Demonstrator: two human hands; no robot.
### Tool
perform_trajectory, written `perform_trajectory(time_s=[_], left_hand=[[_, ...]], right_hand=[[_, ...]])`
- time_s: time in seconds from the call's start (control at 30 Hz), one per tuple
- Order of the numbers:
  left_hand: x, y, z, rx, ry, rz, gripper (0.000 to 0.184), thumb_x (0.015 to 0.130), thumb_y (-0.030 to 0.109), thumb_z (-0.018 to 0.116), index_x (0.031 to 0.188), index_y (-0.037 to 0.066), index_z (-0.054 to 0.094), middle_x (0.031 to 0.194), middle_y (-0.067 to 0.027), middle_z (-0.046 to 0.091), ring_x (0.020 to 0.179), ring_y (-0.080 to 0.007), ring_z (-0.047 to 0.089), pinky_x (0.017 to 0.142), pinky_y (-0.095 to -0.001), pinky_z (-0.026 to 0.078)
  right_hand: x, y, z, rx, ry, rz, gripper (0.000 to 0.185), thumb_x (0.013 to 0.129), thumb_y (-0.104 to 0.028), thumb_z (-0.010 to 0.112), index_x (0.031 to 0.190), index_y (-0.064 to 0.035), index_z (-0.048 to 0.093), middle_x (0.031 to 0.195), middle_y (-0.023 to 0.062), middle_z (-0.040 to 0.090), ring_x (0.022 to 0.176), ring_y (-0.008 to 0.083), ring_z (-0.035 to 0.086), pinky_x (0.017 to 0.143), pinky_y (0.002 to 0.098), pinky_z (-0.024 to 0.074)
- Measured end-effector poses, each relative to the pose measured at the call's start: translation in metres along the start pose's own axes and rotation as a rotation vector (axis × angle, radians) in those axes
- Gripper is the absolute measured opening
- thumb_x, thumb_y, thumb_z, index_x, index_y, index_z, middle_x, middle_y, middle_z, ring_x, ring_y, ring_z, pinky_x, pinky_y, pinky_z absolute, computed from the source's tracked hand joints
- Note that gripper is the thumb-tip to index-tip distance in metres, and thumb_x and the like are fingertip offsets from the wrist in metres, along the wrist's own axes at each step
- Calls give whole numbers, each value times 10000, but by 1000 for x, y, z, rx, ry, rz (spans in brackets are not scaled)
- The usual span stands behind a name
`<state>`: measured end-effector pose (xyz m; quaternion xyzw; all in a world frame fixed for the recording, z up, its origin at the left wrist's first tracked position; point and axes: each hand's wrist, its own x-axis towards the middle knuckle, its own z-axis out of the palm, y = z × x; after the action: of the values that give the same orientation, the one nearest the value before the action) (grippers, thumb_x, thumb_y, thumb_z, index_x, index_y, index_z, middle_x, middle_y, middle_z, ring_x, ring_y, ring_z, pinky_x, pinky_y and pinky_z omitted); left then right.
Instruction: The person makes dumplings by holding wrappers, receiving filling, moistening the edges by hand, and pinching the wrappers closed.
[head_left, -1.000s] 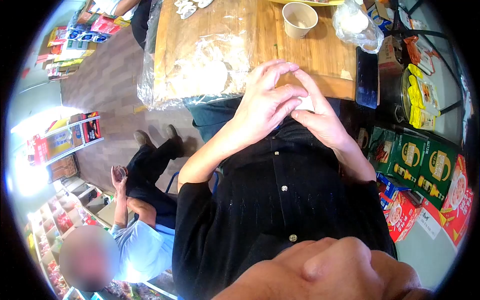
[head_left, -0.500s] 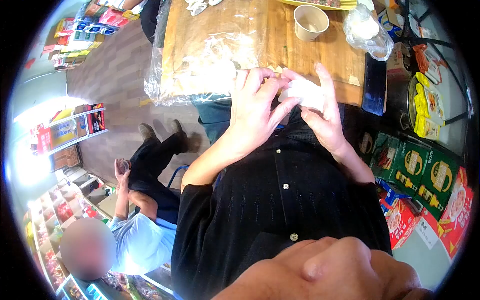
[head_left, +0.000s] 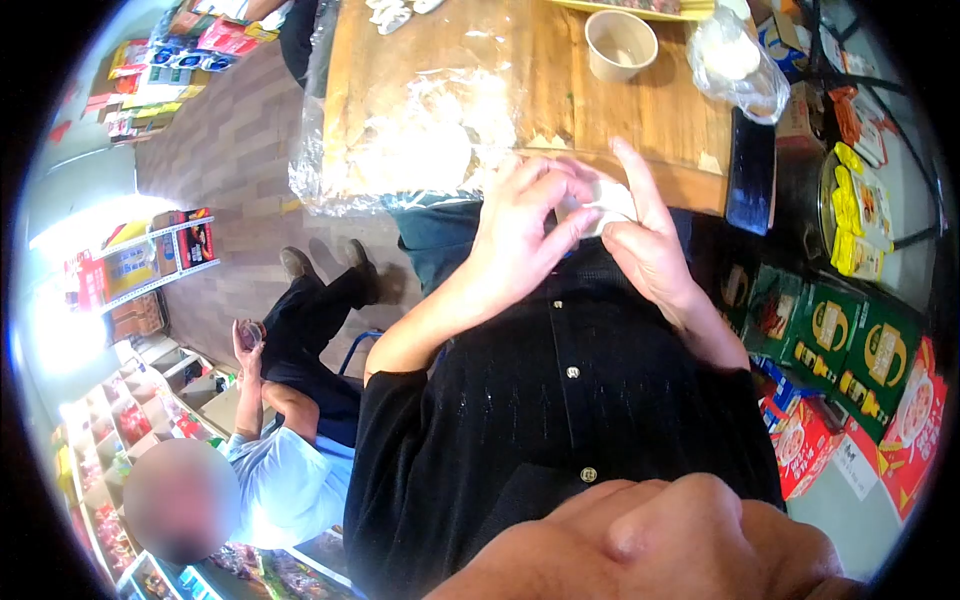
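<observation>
A small white piece of dough (head_left: pixel 606 207) is held between both hands at the table's near edge. My left hand (head_left: pixel 525 225) pinches its left side with bent fingers and thumb. On the other side, my right hand (head_left: pixel 648 240) has its thumb on the dough and its index finger stretched up. Beyond them on the wooden table (head_left: pixel 560 95) stand a paper cup (head_left: pixel 621 46), a yellow tray (head_left: pixel 640 10) with a minced filling and a clear bag (head_left: pixel 738 66) with something white inside. White folded pieces (head_left: pixel 388 14) lie at the far left.
Clear plastic sheet (head_left: pixel 430 140) covers the table's left part. A dark phone (head_left: pixel 750 170) lies at the right edge. Green boxes (head_left: pixel 825 335) and yellow packets (head_left: pixel 858 215) are at the right. A seated person (head_left: pixel 290 480) at the lower left holds a small round object.
The white piece showed flat and wide half a second ago; now it looks smaller and folded between the fingers. My fingers have drawn closer together. The view has shifted slightly since the first frame.
</observation>
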<state>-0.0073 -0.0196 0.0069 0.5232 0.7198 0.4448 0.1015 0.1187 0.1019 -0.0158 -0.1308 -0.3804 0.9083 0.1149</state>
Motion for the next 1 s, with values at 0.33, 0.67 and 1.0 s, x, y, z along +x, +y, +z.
perform_trajectory(time_s=[0.33, 0.67, 1.0], left_hand=[[-16, 7, -1, 128, -9, -53, 226, 731, 166, 767, 895, 89, 632, 1006, -57, 564, 982, -282, 532, 843, -398, 403], [-30, 13, -13, 221, 160, 55, 181, 698, 102, 766, 846, 103, 661, 984, -34, 596, 924, -249, 540, 799, -366, 395], [-31, 15, -5, 64, 268, 123, 210, 683, 78, 764, 854, 94, 643, 982, -42, 611, 936, -266, 538, 833, -382, 366]], right_hand=[[4, 12, -2, 84, -16, 45, 891, 743, 181, 361, 1533, -124, 82, 1454, 237, 356, 1315, 281, 413, 1037, 358, 382], [6, 6, 24, 165, -167, 6, 808, 787, 27, 417, 1523, -117, 118, 1477, 286, 314, 1354, 357, 376, 1106, 426, 325], [-9, 14, 22, 109, -229, -172, 818, 777, 27, 456, 1520, -183, 186, 1524, 280, 217, 1415, 367, 258, 1149, 470, 230]])
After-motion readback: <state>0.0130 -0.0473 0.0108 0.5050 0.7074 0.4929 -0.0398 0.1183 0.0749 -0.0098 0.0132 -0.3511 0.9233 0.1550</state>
